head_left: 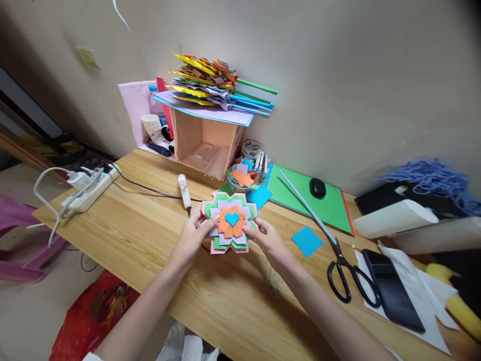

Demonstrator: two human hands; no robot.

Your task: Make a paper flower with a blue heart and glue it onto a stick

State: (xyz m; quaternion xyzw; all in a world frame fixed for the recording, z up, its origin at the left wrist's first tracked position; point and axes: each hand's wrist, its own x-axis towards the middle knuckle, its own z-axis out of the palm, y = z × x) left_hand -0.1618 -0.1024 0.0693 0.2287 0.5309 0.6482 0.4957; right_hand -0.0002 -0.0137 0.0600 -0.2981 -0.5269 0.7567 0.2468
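Observation:
A layered paper flower (233, 240) is held up between my two hands, above the wooden table. Its layers are pink, green, lilac and orange, with a blue heart-shaped centre. My left hand (197, 228) grips its left edge, thumb on the front and fingers behind. On the opposite edge, my right hand (265, 233) pinches it the same way. To the right lie a blue paper square (307, 241), a pair of black-handled scissors (343, 268) and a thin light blue paper stick (306, 204). A white glue gun (184, 190) sits beyond my left hand.
A cardboard box (206, 140) at the back carries a stack of paper flowers (205, 80) on sticks. Nearby stand a bowl of paper scraps (242, 178) and green sheets (300, 193) under a mouse (317, 188). A power strip (90, 190) and a phone (393, 288) lie at the sides.

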